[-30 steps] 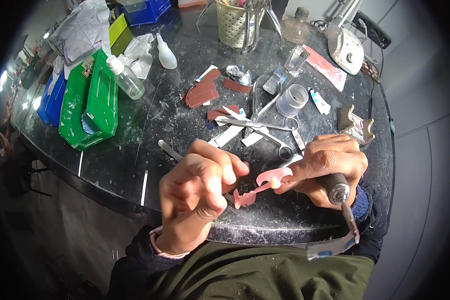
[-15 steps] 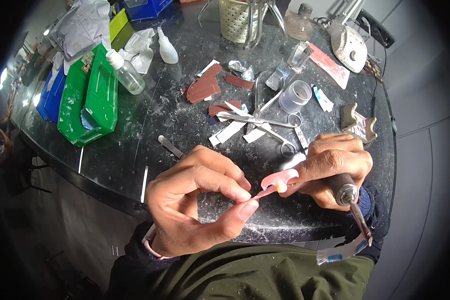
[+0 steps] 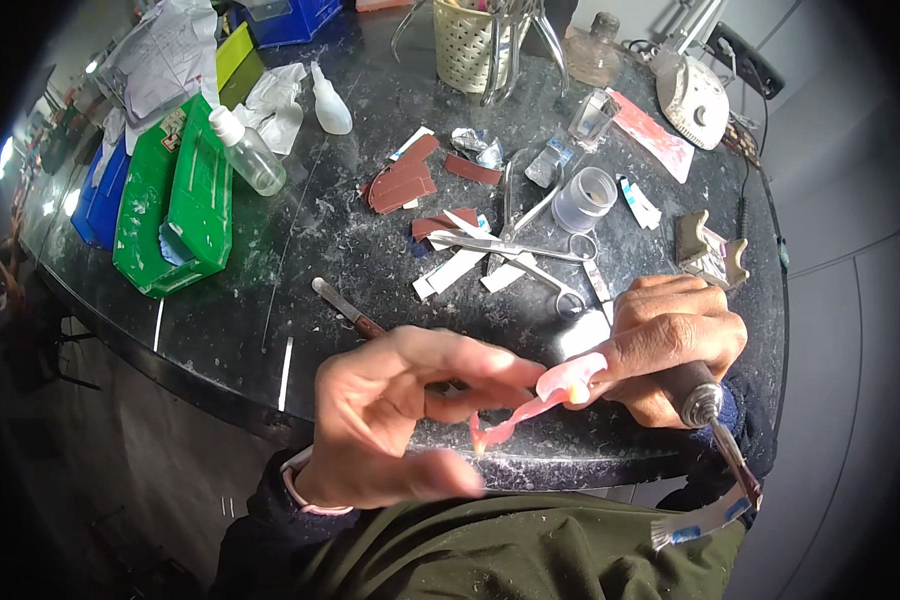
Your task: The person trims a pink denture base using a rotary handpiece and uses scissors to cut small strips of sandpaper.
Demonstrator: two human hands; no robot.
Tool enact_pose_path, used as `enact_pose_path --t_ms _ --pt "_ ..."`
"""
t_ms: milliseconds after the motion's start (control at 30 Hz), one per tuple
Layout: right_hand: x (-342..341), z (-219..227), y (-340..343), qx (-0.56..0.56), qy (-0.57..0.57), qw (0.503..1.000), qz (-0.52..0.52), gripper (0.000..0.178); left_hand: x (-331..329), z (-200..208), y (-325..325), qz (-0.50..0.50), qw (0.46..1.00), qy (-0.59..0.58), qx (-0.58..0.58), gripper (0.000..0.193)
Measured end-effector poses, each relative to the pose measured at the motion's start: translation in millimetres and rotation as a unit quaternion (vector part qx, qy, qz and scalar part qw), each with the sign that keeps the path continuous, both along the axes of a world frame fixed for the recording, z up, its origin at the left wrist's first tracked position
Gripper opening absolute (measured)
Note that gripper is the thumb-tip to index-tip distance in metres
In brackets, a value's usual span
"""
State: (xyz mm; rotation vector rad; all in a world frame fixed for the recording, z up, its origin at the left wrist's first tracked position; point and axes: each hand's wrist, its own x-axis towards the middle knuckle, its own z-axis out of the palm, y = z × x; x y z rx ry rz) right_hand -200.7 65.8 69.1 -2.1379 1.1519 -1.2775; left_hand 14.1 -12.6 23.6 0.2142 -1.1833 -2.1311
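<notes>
A pink partial denture (image 3: 518,415) with a few yellowish teeth hangs in front of me over the table's near edge. Its right end is pinched in the fingers of my right hand (image 3: 670,345). That same hand also grips a dark rotary handpiece (image 3: 692,398), whose metal shank points down toward my lap. A whitish abrasive strip (image 3: 705,522) with blue patches hangs from the shank's tip. My left hand (image 3: 400,420) is open beside the denture's left end, thumb and fingers apart. Its fingertips come close to the pink plate; whether they touch I cannot tell.
Scissors (image 3: 515,245) lie across brown sandpaper pieces (image 3: 402,188) and white strips beyond my hands. A clear cup (image 3: 583,200), a knife (image 3: 345,305) and a cream stand (image 3: 710,250) are nearby. At left sit a green bin (image 3: 200,220) and a spray bottle (image 3: 248,150).
My left hand's pinch on the denture has opened, the thumb dropping away from the fingers. The denture's left end now shows lower down. My right hand keeps its hold, barely shifted.
</notes>
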Motion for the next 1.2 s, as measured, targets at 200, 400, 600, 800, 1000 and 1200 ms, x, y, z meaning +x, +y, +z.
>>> enact_pose_path --t_ms 200,400,600,800,1000,1200 --pt "10 -21 -10 -0.047 0.005 0.994 -0.1 0.039 9 -6 -4 0.153 0.931 -0.024 -0.331 0.03" --pt "10 -16 2 -0.058 0.248 0.948 -0.19 0.065 9 1 -2 0.205 0.872 -0.033 -0.444 0.032" --pt "11 -14 0 -0.062 0.26 0.943 -0.2 0.063 10 -1 2 0.199 0.884 -0.029 -0.422 0.033" --pt "9 -17 -1 -0.074 0.255 0.939 -0.218 0.065 9 -3 -3 0.171 0.891 0.003 -0.419 0.029" --pt "9 -16 -1 -0.065 0.23 0.948 -0.211 0.065 9 -3 -3 0.169 0.886 0.009 -0.432 0.029" --pt "5 -20 2 -0.05 0.238 0.949 -0.199 0.067 6 -5 -3 0.177 0.889 0.016 -0.421 0.029"
